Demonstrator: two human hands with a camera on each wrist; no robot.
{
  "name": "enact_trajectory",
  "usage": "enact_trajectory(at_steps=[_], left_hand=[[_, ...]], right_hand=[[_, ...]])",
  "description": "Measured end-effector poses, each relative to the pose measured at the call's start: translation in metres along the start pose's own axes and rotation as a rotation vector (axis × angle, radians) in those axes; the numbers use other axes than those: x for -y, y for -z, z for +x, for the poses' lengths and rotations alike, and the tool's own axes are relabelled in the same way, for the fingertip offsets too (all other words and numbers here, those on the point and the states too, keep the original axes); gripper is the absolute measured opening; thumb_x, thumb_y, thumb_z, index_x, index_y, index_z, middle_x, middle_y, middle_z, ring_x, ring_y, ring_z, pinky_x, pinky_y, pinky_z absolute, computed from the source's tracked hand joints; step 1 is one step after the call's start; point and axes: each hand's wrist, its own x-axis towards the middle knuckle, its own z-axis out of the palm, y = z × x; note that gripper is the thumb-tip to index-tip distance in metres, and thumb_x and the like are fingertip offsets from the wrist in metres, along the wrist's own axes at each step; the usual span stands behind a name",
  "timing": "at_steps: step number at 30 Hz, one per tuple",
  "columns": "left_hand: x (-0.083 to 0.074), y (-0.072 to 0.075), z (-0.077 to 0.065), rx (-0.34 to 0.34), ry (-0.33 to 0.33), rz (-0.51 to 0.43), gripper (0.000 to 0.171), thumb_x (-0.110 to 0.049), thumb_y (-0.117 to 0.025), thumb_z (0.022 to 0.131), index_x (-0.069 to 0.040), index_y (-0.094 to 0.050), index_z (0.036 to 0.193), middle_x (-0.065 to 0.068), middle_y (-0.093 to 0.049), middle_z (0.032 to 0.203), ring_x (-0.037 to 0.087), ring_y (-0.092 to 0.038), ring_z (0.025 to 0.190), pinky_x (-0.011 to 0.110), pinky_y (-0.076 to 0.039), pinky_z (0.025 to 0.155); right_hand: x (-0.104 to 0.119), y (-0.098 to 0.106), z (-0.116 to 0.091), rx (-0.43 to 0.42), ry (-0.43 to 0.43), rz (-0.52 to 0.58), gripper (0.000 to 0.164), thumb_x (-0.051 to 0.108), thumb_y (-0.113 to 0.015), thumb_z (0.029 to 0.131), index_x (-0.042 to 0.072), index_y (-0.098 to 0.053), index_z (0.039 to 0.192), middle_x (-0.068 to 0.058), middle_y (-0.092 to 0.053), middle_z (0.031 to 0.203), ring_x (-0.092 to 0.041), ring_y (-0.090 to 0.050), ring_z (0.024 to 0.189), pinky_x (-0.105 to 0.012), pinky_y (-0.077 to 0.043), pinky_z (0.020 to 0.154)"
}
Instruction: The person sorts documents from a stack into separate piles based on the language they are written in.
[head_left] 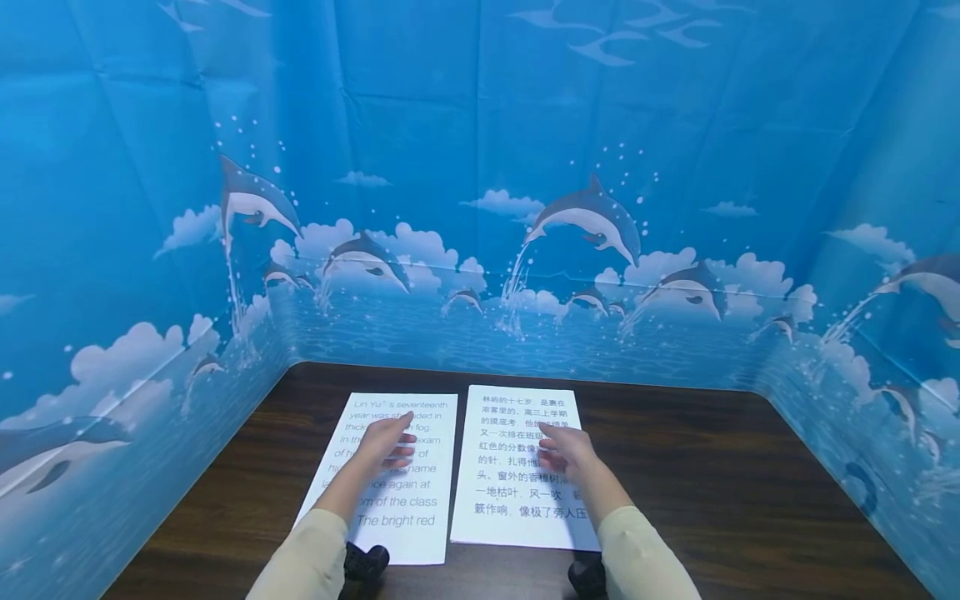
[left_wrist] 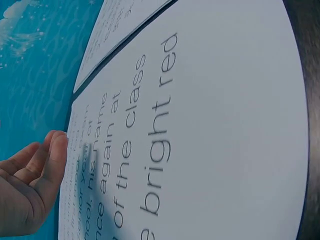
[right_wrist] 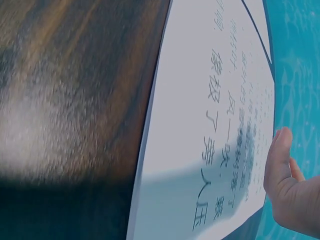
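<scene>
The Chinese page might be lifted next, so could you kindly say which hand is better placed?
Probably the right: in the head view, the right hand is over the Chinese page, while the left hand is over the English page.

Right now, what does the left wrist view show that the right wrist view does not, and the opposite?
Only the left wrist view shows the left hand and the English page large enough to read. Only the right wrist view shows the right hand and the Chinese page large enough to read. Both share the dark table, the blue backdrop and part of the neighbouring page beyond the near one.
</scene>
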Motion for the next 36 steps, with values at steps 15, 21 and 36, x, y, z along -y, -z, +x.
enact_trajectory(at_steps=[15, 21, 36], left_hand=[[-0.002, -0.028, -0.001, 0.033, 0.011, -0.024, 0.065, -0.049, -0.05, 0.08, 0.002, -0.041, 0.12, 0.013, -0.057, 0.092, 0.025, -0.058, 0.077, 0.031, -0.05, 0.061], [-0.001, -0.039, -0.002, 0.036, 0.002, -0.032, 0.063, -0.048, -0.05, 0.08, 0.002, -0.043, 0.118, 0.012, -0.058, 0.09, 0.025, -0.058, 0.075, 0.031, -0.05, 0.061], [-0.003, -0.051, -0.004, 0.061, 0.004, -0.071, 0.064, -0.048, -0.052, 0.079, 0.003, -0.044, 0.117, 0.016, -0.057, 0.094, 0.027, -0.058, 0.077, 0.033, -0.05, 0.061]], right_hand=[[-0.003, 0.03, 0.001, -0.022, 0.001, 0.085, 0.06, 0.029, -0.063, 0.077, -0.003, -0.038, 0.122, -0.022, -0.05, 0.104, -0.029, -0.057, 0.084, -0.024, -0.047, 0.06], [-0.004, 0.038, 0.002, -0.04, 0.003, 0.08, 0.061, 0.03, -0.063, 0.078, -0.002, -0.037, 0.123, -0.022, -0.05, 0.104, -0.029, -0.058, 0.083, -0.024, -0.047, 0.06], [-0.01, 0.059, 0.008, -0.075, 0.014, 0.095, 0.061, 0.031, -0.062, 0.078, 0.0, -0.037, 0.123, -0.021, -0.05, 0.105, -0.026, -0.058, 0.079, -0.025, -0.047, 0.061]])
